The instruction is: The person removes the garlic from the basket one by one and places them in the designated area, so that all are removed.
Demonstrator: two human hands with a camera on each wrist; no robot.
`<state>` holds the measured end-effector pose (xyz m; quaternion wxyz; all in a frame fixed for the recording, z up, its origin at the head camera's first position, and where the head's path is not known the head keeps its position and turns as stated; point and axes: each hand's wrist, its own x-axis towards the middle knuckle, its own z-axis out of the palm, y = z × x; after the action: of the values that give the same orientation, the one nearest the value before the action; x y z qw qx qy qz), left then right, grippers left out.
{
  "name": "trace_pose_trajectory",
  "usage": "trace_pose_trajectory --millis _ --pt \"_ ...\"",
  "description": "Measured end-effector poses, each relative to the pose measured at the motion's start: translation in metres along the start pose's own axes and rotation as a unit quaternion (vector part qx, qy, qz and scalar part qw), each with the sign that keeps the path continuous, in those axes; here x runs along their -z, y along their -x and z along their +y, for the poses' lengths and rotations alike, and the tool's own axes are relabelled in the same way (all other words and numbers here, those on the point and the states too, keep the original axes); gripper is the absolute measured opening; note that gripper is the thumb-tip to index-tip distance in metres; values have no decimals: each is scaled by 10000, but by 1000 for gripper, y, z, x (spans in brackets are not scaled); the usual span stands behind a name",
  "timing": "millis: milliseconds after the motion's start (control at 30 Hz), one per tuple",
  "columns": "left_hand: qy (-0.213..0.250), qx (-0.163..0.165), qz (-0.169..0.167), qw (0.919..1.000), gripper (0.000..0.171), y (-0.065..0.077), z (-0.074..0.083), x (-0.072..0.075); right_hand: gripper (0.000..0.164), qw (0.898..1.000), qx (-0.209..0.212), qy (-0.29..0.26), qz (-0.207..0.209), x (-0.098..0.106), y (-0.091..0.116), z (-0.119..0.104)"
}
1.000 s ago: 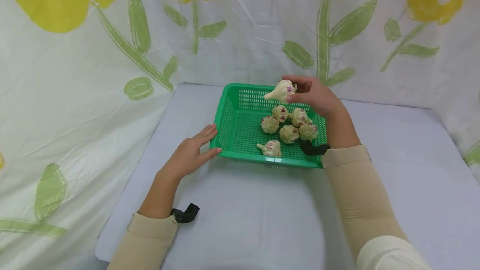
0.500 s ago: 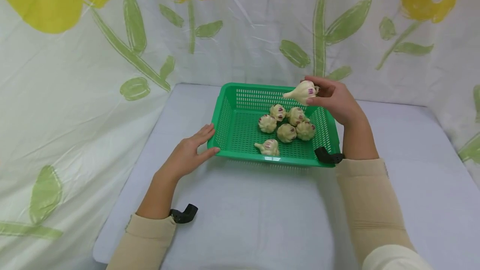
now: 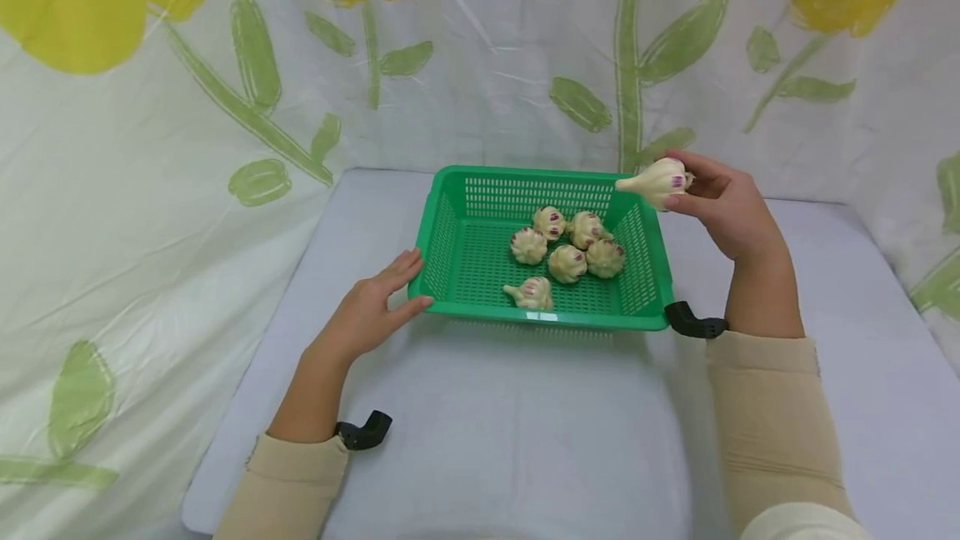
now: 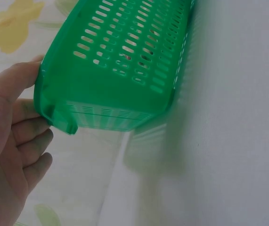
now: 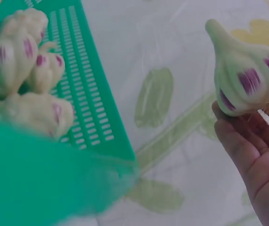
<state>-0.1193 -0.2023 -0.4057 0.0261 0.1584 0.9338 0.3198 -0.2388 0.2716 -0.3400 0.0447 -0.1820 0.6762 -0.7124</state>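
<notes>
My right hand [image 3: 723, 198] pinches a garlic bulb [image 3: 660, 182] by its root end. The bulb is pale with purple patches, and its stem points left over the basket's back right corner. In the right wrist view the garlic bulb [image 5: 245, 77] sits between thumb and fingertips. A green plastic basket [image 3: 540, 319] with slotted walls holds several more garlic bulbs [image 3: 567, 263], mostly clustered right of its middle. One bulb [image 3: 531, 293] lies apart by the front wall. My left hand [image 3: 367, 311] touches the basket's left front corner, fingers extended along the rim [image 4: 42, 94].
The basket stands on a table [image 3: 487, 423] with a white cover. A white curtain [image 3: 480, 65] with yellow flowers and green leaves hangs behind and to the left. A black wrist mount [image 3: 693, 321] on my right arm overlaps the basket's front right corner in the head view.
My right hand has moved right with the garlic bulb, from over the basket's back part to its right edge. My left hand stays at the basket's left corner.
</notes>
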Motion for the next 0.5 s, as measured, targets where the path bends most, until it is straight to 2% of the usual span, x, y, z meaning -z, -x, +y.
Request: trace_pose_trajectory --millis 200,500 --pt "41 25 -1 10000 72 1 0 -1 56 9969 324 -699 163 20 14 3" --pt "-2 -2 6 10000 71 0 1 0 55 9933 364 -965 525 41 36 10"
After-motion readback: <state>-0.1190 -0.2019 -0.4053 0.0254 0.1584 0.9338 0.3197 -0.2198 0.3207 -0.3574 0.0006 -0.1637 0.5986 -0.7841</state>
